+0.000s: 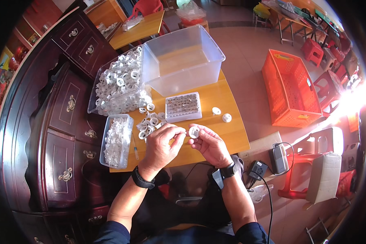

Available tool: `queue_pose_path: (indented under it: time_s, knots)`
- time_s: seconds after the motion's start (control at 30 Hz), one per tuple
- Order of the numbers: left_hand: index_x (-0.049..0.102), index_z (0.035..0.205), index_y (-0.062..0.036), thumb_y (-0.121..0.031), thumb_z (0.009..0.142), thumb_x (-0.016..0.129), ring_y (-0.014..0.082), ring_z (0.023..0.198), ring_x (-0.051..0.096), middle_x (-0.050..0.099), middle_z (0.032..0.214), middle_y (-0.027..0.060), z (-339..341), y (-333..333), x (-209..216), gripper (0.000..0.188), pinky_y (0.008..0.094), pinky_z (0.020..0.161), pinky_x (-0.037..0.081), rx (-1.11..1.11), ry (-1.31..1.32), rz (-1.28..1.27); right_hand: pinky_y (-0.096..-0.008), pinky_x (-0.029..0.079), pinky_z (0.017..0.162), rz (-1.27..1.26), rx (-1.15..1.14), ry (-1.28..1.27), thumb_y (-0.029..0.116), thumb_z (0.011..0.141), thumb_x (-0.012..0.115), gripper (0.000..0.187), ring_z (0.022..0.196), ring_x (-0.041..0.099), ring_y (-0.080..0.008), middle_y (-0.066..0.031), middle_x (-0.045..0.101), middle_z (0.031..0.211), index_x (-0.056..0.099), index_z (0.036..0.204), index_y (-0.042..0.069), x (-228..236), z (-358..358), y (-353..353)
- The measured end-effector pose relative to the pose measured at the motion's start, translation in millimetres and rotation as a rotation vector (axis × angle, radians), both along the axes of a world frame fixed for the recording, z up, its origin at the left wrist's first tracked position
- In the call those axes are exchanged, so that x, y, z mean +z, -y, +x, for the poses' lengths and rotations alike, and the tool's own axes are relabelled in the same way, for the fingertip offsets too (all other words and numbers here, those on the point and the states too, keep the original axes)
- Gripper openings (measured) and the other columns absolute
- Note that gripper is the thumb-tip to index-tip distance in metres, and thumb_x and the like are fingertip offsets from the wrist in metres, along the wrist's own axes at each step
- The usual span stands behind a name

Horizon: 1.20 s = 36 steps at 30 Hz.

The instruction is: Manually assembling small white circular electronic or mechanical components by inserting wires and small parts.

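Note:
My right hand pinches a white round plastic part, its hollow face turned up. Close beside it, my left hand is closed in a pinch; whatever sits at its fingertips is too small to make out. Just beyond the left hand lies a loose pile of white plastic rings. A white tray holding rows of small silvery discs stands ahead of both hands. Two white round parts, one a disc with a stem and one a cap, rest to the tray's right.
Many white rings fill a clear bin at left, beside an empty-looking clear bin. A smaller tub holds small white pieces; a thin tool lies next to it. Dark drawers border the left, an orange crate the right.

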<state>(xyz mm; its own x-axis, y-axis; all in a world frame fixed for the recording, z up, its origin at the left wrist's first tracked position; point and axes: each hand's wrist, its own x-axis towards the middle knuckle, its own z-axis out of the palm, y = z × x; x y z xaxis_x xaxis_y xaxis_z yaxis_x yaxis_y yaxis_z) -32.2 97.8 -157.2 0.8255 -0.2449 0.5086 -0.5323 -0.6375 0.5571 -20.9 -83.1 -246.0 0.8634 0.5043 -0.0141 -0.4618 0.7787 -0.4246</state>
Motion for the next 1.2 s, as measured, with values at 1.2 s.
queue_pose_path:
  time_s: [1.2]
  knots:
    - [0.064,0.091,-0.0044,-0.006,0.082,0.073,0.0106,0.066,0.061,0.063,0.074,0.0024,24,-18,-1,0.013,0.029,0.063,0.051,-0.243,-0.602,-0.137,-0.0268,0.057,0.083,-0.227,0.063,0.051,0.022,0.101,0.059,0.035,0.091,0.07,-0.0167,-0.01,0.071,0.109,0.062,0.127,-0.001,-2,-5,-4]
